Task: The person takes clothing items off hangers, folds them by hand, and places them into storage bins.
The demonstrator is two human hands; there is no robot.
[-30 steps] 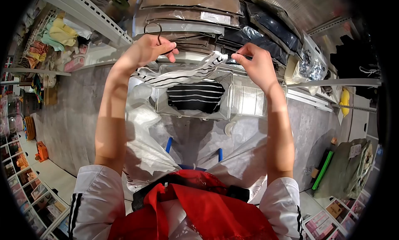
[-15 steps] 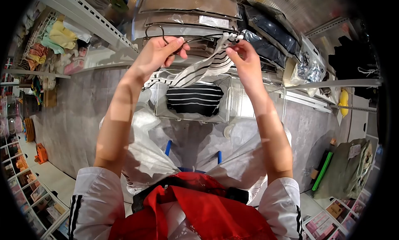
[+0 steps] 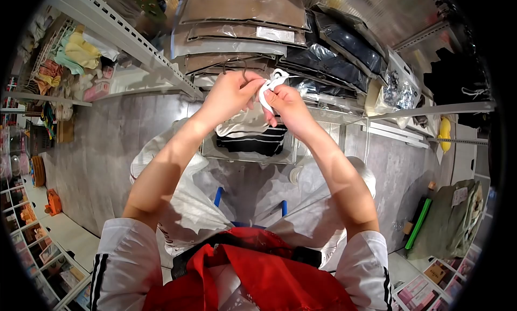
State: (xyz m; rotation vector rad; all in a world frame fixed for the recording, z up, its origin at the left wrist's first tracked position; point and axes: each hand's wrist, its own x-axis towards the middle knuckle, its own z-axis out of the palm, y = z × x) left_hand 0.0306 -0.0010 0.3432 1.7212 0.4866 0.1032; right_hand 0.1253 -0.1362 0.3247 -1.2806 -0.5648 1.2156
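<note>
My left hand [image 3: 232,97] is closed around a dark thin clothes hanger [image 3: 235,62], whose hook stands up behind the fingers. Close beside it, my right hand [image 3: 285,105] pinches the white strap [image 3: 265,98] of a garment, and the left fingertips meet the strap too. The pale garment [image 3: 245,122] hangs below both hands, largely hidden by them. Under it, folded black cloth with white stripes [image 3: 250,144] lies in a clear wire-edged basket [image 3: 215,155]. Most of the hanger's bar is hidden.
Stacked bagged clothes, brown [image 3: 242,9] and dark [image 3: 350,33], fill the shelf ahead. A metal shelf upright [image 3: 129,39] slants at the left, and a shelf edge [image 3: 431,110] juts in at the right. Blue stool legs [image 3: 284,207] show between the knees.
Both hands have come together and lower, toward the middle. The hanger moved right with my left hand; the striped pale garment now hangs bunched below the hands, and my right hand grips its strap.
</note>
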